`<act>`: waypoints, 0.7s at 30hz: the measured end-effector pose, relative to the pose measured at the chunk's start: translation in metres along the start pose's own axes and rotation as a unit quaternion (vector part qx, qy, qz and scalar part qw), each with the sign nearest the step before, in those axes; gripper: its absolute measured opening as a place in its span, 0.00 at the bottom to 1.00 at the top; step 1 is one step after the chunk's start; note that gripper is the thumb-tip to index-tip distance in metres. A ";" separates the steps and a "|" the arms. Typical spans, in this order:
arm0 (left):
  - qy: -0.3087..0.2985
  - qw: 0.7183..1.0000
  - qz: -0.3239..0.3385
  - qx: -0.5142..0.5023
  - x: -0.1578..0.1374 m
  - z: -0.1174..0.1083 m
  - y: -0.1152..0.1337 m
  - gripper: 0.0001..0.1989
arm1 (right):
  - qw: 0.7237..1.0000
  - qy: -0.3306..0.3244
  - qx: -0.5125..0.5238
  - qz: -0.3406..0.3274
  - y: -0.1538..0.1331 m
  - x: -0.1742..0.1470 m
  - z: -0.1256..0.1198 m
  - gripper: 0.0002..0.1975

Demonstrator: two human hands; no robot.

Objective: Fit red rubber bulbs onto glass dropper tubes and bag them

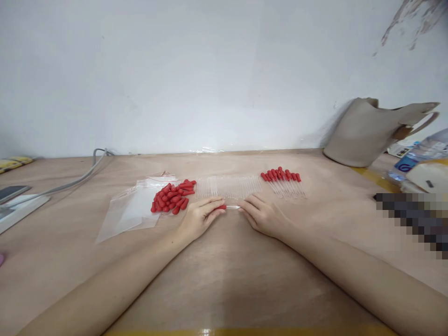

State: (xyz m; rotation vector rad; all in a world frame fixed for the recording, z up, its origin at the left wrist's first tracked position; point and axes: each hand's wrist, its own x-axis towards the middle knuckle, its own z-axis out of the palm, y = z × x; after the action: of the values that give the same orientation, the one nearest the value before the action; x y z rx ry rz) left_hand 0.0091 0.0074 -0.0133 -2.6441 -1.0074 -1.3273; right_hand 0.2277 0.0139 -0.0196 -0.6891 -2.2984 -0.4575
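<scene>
Between finger and thumb, my left hand pinches a red rubber bulb. My right hand grips a clear glass dropper tube, whose left end meets the bulb; how far it sits inside is hidden by my fingers. Just beyond both hands lies a row of clear tubes side by side. Left of that row is a pile of loose red bulbs on plastic bags. To the right, several droppers with red bulbs on their tubes lie in a slanted row.
Clear plastic bags lie flat at the left, near a grey cable and a dark phone-like object. A beige bag stands at the back right, beside a plastic bottle. A pale wall bounds the table's far edge.
</scene>
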 end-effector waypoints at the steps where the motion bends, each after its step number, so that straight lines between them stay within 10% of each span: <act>1: 0.001 1.000 0.006 0.003 0.000 0.000 -0.002 0.09 | 1.000 0.012 0.007 -0.007 0.001 0.000 0.001 0.11; 21: -0.045 0.996 0.036 -0.063 0.000 0.003 -0.002 0.07 | 0.992 0.071 0.079 -0.067 0.000 0.000 0.008 0.10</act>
State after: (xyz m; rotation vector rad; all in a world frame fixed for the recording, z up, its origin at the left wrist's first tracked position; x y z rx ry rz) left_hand 0.0101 0.0101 -0.0153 -2.8254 -0.8561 -1.3108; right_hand 0.2236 0.0178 -0.0248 -0.4130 -2.2258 -0.3681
